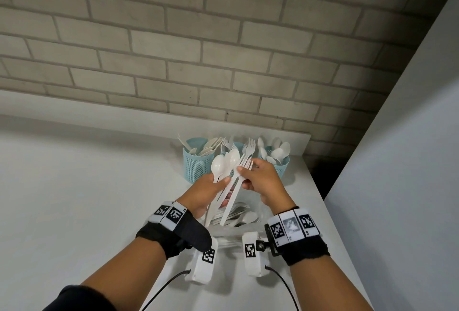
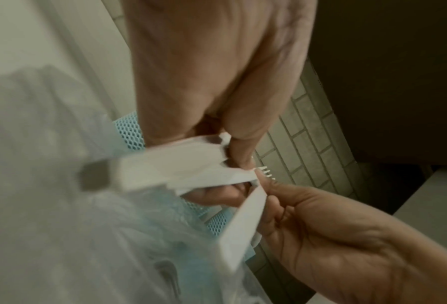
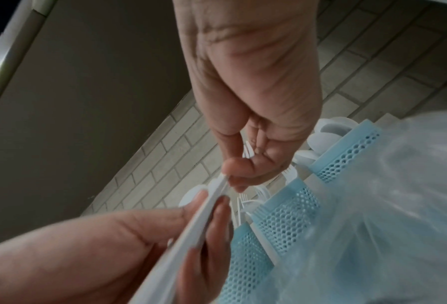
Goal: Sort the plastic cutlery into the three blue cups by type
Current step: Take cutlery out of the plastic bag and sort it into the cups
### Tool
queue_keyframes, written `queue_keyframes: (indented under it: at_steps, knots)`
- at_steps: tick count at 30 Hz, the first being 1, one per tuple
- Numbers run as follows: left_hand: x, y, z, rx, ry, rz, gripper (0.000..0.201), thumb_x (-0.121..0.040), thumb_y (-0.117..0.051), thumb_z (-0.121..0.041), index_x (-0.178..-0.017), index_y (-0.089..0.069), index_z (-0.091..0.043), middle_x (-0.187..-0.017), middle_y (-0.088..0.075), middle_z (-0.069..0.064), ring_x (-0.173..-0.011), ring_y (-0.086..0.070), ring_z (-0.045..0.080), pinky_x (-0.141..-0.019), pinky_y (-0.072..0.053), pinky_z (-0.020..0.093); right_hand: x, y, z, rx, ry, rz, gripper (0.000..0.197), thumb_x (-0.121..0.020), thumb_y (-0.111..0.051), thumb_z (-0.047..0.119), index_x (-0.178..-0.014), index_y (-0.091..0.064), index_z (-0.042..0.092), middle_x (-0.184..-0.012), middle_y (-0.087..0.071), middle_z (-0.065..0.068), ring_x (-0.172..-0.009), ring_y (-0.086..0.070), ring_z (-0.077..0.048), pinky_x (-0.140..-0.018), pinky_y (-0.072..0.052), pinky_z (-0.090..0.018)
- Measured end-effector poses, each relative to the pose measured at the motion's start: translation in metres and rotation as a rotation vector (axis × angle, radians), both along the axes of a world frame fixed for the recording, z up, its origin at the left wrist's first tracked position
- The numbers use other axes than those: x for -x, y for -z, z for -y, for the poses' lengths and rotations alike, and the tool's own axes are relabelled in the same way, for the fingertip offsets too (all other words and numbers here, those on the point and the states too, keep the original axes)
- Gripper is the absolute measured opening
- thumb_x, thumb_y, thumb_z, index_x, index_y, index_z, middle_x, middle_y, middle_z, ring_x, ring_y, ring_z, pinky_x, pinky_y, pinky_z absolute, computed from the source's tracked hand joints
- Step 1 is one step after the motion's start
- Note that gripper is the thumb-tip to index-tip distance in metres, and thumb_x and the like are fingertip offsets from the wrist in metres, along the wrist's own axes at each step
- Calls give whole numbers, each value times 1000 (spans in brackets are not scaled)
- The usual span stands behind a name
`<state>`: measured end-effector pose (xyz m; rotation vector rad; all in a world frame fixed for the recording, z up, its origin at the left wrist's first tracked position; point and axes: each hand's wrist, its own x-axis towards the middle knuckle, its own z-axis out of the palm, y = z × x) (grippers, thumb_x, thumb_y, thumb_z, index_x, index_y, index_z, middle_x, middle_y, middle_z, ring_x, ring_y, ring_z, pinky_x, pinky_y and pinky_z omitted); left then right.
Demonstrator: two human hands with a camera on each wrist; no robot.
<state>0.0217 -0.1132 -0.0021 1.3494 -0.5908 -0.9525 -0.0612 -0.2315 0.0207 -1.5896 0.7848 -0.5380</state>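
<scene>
Three blue mesh cups stand at the back of the counter: the left cup (image 1: 197,164), the middle cup (image 1: 237,148) with forks, mostly hidden behind my hands, and the right cup (image 1: 282,168) with spoons. My left hand (image 1: 221,182) grips a bundle of white spoons and forks (image 1: 227,161) by the handles, heads up. My right hand (image 1: 244,174) pinches one fork (image 1: 246,163) of that bundle just below its tines. The left wrist view shows this fork's handle (image 2: 243,222) between the right hand's fingers (image 2: 277,207). In the right wrist view the thumb and forefinger (image 3: 233,168) close on the white pieces.
A clear plastic bag (image 1: 244,215) with more white cutlery lies on the white counter (image 1: 99,186) under my hands. A brick wall (image 1: 223,50) rises behind the cups. A white panel (image 1: 409,161) stands along the counter's right side, beyond a dark gap.
</scene>
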Motion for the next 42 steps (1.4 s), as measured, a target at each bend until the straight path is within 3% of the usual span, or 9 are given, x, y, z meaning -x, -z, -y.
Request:
queue_keyframes:
  at_steps: [9, 14, 18, 26, 30, 33, 36, 39, 42]
  knots:
    - [-11, -7, -1, -16, -92, -80, 11, -97, -49, -18, -97, -58, -12, -79, -64, 4, -60, -65, 11, -56, -53, 21, -9, -51, 45, 216, 304, 181, 9, -92, -54, 6, -100, -56, 10, -93, -62, -10, -65, -62, -16, -52, -54, -20]
    - [-14, -4, -2, -14, -109, -104, 21, -96, -50, -18, -114, -60, -14, -82, -64, -1, -65, -58, 7, -52, -44, 15, -26, -52, 53, 523, 465, 294, 17, -95, -50, 11, -111, -56, 11, -101, -64, -7, -91, -63, -22, -80, -54, -32]
    - [-18, -4, -4, 2, -83, -198, 23, -99, -45, -18, -117, -59, -16, -85, -63, -2, -64, -54, 6, -55, -41, 17, -37, -31, 46, 698, 404, 96, 26, -97, -45, 11, -121, -56, 9, -110, -66, -15, -98, -62, -27, -70, -35, -14]
    - [-25, -5, -9, 23, -18, -320, 24, -100, -41, -19, -114, -60, -13, -93, -66, 3, -66, -58, 9, -56, -45, 20, -51, 5, 44, 863, 68, -486, 31, -98, -37, 18, -119, -58, 8, -114, -59, -23, -105, -56, -36, -86, -45, -38]
    - [-25, -4, -10, 37, 3, -338, 24, -100, -41, -15, -116, -59, -11, -100, -67, 4, -76, -63, 12, -59, -51, 21, -51, -8, 45, 965, 24, -533, 34, -95, -41, 15, -125, -56, 9, -125, -54, -19, -120, -40, -34, -99, -34, -38]
    - [-24, -3, -9, 57, 5, -355, 26, -99, -44, -13, -122, -56, -9, -105, -68, 5, -77, -67, 11, -63, -52, 23, -49, -21, 38, 905, 96, -230, 37, -93, -47, 14, -129, -53, 12, -128, -51, -14, -120, -43, -29, -102, -39, -40]
    - [-22, -3, -8, 62, -2, -378, 25, -98, -44, -13, -119, -56, -9, -104, -69, 5, -75, -68, 11, -63, -53, 23, -44, -31, 24, 680, -22, -3, 32, -93, -52, 20, -124, -56, 14, -113, -55, -6, -100, -54, -18, -94, -48, -39]
    - [-18, -6, -8, 66, 24, -388, 20, -99, -43, -13, -109, -60, -12, -102, -68, 5, -76, -67, 12, -64, -52, 23, -39, -31, 14, 506, -237, -71, 41, -93, -55, 29, -132, -49, 18, -104, -57, -1, -92, -55, -12, -81, -47, -22]
    - [-14, -9, -9, 56, 47, -377, 22, -100, -40, -14, -107, -61, -14, -101, -68, 6, -81, -64, 15, -67, -50, 25, -36, -20, 12, 422, -327, -44, 42, -91, -58, 11, -131, -50, 16, -103, -60, -2, -80, -56, -6, -57, -42, -5]
